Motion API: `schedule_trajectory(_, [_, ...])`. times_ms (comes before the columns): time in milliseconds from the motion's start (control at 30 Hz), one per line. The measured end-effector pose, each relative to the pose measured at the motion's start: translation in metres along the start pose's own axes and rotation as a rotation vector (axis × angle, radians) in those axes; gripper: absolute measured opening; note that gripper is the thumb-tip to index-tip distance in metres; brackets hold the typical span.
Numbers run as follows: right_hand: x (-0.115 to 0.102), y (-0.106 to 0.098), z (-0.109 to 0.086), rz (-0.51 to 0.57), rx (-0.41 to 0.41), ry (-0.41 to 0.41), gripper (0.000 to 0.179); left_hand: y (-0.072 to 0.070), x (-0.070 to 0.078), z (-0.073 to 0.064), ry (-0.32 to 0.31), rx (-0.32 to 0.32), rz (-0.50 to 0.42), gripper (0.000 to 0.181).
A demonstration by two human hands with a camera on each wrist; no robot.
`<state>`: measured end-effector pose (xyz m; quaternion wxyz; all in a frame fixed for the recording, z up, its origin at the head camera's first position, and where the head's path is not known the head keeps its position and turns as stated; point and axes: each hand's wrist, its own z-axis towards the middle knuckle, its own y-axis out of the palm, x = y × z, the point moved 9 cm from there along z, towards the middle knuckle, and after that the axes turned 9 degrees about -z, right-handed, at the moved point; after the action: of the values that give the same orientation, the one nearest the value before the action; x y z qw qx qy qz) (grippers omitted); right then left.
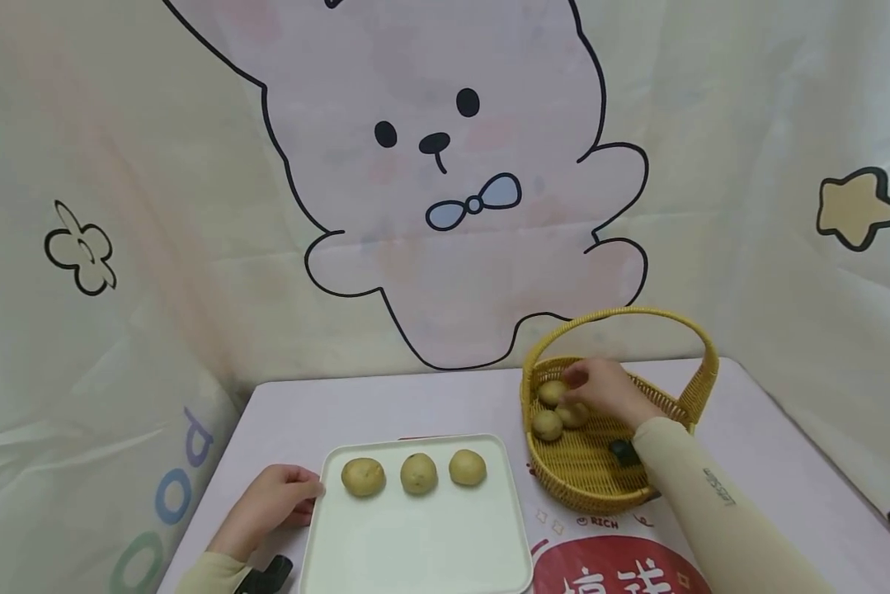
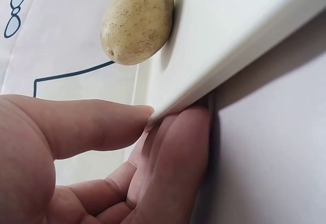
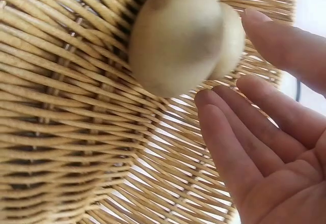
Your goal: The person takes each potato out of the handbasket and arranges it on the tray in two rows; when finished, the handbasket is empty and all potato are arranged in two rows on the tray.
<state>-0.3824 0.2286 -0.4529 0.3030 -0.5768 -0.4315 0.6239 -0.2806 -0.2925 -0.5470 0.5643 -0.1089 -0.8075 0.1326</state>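
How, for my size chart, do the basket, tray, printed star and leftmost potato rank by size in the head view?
1. Basket and tray: too close to rank, the tray being nearer and cut off
2. Printed star
3. Leftmost potato

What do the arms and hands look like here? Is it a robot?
No, a person. The left hand and right hand are ungloved. The left sleeve and right sleeve are cream; the right one carries small dark lettering. A dark object shows by the left wrist, another by the right.
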Motion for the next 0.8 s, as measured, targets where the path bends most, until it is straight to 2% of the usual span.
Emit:
schedule_trajectory(167, [0.003,0.004,0.003,-0.005,-0.017,0.018,0.046,0.002,0.0,0.002,0.005,0.002,0.001,0.021])
schedule_trajectory(500, [0.007,0.009,0.01,-0.009,0.024,0.044,0.046,0.003,0.003,0.003,0.017,-0.006,-0.008,0.02])
schedule_trajectory(800, [0.001,0.011,0.016,-0.045,0.032,0.018,0.041,0.001,0.003,0.0,0.007,0.001,-0.008,0.02])
